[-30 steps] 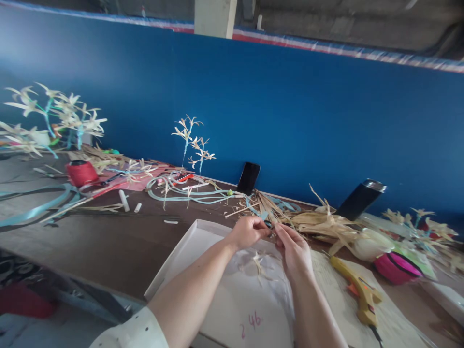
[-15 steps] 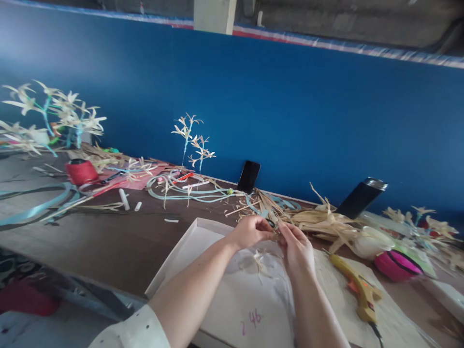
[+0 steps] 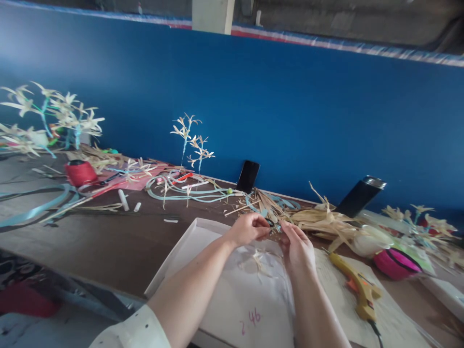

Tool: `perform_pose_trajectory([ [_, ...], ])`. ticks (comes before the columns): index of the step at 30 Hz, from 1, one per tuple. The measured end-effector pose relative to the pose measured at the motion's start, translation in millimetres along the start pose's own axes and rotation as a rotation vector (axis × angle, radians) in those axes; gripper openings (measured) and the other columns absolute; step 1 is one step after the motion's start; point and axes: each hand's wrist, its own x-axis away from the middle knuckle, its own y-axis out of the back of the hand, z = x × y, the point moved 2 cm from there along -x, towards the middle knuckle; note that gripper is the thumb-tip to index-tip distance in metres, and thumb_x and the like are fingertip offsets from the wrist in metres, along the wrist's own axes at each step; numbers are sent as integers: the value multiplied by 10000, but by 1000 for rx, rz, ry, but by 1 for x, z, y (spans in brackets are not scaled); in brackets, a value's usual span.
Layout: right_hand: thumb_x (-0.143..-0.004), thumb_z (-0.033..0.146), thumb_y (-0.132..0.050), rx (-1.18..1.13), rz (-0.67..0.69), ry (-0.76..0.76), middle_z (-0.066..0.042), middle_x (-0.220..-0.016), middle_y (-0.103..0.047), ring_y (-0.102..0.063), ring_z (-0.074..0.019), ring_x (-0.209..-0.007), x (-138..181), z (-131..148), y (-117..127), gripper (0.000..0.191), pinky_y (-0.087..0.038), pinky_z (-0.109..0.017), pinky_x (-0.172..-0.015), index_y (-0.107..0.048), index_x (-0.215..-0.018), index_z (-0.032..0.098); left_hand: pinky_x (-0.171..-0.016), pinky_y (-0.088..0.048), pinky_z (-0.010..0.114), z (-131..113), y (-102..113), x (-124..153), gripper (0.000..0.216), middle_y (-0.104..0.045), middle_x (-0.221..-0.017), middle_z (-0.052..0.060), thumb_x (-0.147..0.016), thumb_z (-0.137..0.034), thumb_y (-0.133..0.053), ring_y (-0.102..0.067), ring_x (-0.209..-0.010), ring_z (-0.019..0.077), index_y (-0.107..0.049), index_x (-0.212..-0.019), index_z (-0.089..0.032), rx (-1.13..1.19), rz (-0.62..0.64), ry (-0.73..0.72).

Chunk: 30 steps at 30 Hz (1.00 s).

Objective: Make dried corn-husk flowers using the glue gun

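Left hand (image 3: pixel 251 229): from the head view, thumb and fingertips are together in a pinch above the far edge of the white tray (image 3: pixel 206 280); this hand has hardly moved over the last second.
Right hand (image 3: pixel 299 249): thumb and forefinger are pinched too, and they have drawn slightly to the right, so a narrow gap now shows between the two sets of fingertips where they nearly met.
Small piece (image 3: pixel 277 228): between the fingertips, apparently clamped by both hands, though it is too tiny and blurred against the scraps behind for me to swear to its shape.
Meaning of the shift: I judge it a minor readjustment within fine fingertip work, with neither hand letting go.
Dried flower (image 3: pixel 258 264): lies on the tray between the forearms, touched by neither hand, in the same spot as a second ago.
Husks (image 3: pixel 319 221): heaped beyond the right hand, running up toward the phone (image 3: pixel 248 176), which leans near the blue wall (image 3: pixel 308 121).
Glue gun (image 3: pixel 357 285): rests on its side to the right of the right forearm, unmoved, near the pink pouch (image 3: pixel 397 264).
Flower stems (image 3: pixel 185 136): stand by the wall, well apart from the hands.
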Motion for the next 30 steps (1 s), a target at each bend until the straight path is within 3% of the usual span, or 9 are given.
perform_pose_trajectory([
  [17, -562, 264, -799, -18, -1, -16, 56, -569, -507, -324, -36, -436, -1, -1, 2, 232, -212, -183, -372, -647, -704, 162, -504, -439, 199, -3, 8, 2, 352, -604, -617, 5, -672, -404, -686, -518, -478, 59, -593, -849, -114, 15, -8, 83],
  [25, -568, 305, -795, 27, 7, -3, 45, -573, -507, -350, -49, -438, -1, -1, 1, 249, -245, -190, -369, -638, -700, 165, -474, -375, 175, 0, 9, -1, 377, -567, -616, -17, -647, -435, -700, -467, -453, 32, -593, -818, -117, 227, -5, 112],
  [30, -578, 298, -790, 17, 19, -6, 41, -602, -509, -352, -46, -446, 0, 0, 1, 242, -242, -184, -362, -636, -710, 167, -469, -352, 170, 1, 9, -1, 408, -552, -613, -17, -626, -455, -709, -451, -453, 27, -608, -813, -107, 230, -13, 116],
])
